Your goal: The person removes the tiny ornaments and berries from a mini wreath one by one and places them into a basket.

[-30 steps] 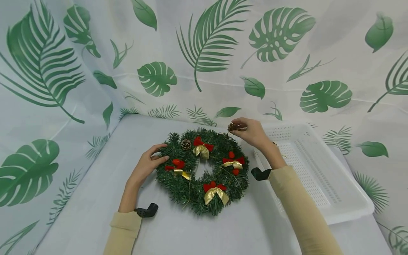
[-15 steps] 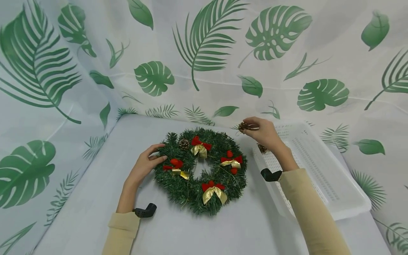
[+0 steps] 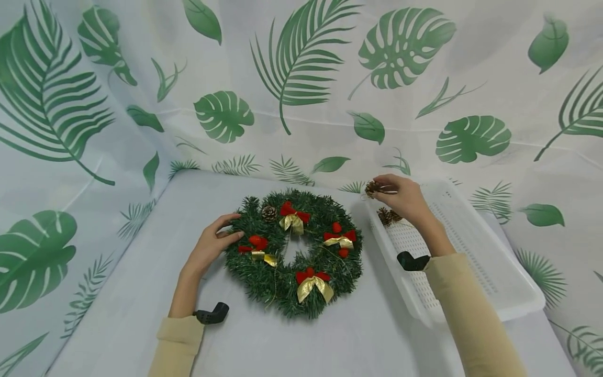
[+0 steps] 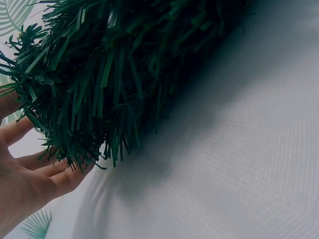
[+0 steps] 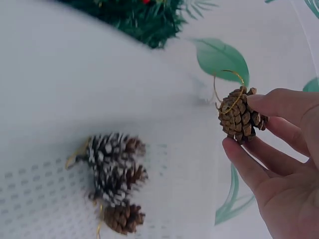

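Observation:
A green tinsel wreath (image 3: 254, 277) with red and gold bows (image 3: 314, 285) lies flat on the table, and one pine cone (image 3: 269, 213) sits at its upper left. My left hand (image 3: 209, 248) grips the wreath's left edge; in the left wrist view its fingers (image 4: 67, 177) curl in under the tinsel. Over the far left corner of a white basket (image 3: 476, 256), my right hand (image 3: 402, 199) pinches a brown pine cone (image 5: 234, 117) between thumb and fingers. A gold string loop (image 5: 218, 92) hangs free from that cone.
Inside the basket, below my right hand, lie frosted pine cones (image 5: 114, 167) and a brown one (image 5: 122, 219) with gold strings. The perforated basket stands on the right of the white table (image 3: 282, 345). A leaf-printed curtain (image 3: 330, 78) rises behind.
My right hand has moved right with the pine cone, from near the wreath's upper right to the basket's corner. The cones in the basket have come into sight. My left hand stays on the wreath.

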The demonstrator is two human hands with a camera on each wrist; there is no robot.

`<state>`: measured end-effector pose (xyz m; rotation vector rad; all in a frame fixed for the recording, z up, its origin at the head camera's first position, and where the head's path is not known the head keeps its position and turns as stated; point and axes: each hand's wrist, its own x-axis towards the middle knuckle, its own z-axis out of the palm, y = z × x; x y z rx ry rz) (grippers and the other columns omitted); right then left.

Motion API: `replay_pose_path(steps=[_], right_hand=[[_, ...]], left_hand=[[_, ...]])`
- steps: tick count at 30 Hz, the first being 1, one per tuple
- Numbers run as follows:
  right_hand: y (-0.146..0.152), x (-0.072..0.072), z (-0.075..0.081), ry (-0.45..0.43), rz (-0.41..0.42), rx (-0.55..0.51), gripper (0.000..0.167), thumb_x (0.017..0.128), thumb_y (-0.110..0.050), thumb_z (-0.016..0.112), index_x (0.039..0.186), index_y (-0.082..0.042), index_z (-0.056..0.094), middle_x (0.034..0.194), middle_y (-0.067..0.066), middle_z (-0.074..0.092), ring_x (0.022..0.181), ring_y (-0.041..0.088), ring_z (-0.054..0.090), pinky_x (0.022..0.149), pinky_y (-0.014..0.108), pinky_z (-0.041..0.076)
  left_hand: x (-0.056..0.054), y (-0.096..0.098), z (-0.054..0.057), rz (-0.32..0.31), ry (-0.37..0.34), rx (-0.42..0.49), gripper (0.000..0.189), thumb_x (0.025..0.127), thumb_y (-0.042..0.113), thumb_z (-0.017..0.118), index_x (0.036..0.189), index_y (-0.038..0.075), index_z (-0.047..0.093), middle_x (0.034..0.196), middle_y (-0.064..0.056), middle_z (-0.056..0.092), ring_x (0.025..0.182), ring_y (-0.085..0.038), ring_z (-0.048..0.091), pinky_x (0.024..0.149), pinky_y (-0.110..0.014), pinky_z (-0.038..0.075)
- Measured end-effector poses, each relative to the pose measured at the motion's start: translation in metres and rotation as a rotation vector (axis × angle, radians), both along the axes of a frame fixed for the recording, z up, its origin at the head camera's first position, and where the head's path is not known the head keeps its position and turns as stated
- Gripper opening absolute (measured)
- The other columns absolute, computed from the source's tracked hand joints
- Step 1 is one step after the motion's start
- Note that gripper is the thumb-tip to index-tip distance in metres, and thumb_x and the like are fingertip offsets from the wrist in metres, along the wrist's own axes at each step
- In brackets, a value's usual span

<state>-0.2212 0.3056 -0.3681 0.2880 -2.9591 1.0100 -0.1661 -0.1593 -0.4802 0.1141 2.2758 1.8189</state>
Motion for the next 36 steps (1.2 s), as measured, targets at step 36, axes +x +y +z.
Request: replay_pose_path(steps=[36], right_hand=[[0.092, 0.011, -0.028, -0.087, -0.139, 0.130, 0.052, 0.102, -0.020, 0.064, 0.142, 0.009, 0.052, 0.136, 0.037, 0.057, 0.122, 0.055, 0.058, 0.094, 0.063, 0.052]], left_hand=[[0.002, 0.000, 0.001, -0.002, 0.004, -0.011, 0.058, 0.101, 0.031, 0.070, 0.154, 0.022, 0.047, 0.168, -0.016, 0.026, 0.141, -0.046, 0.047, 0.113, -0.065, 0.038]])
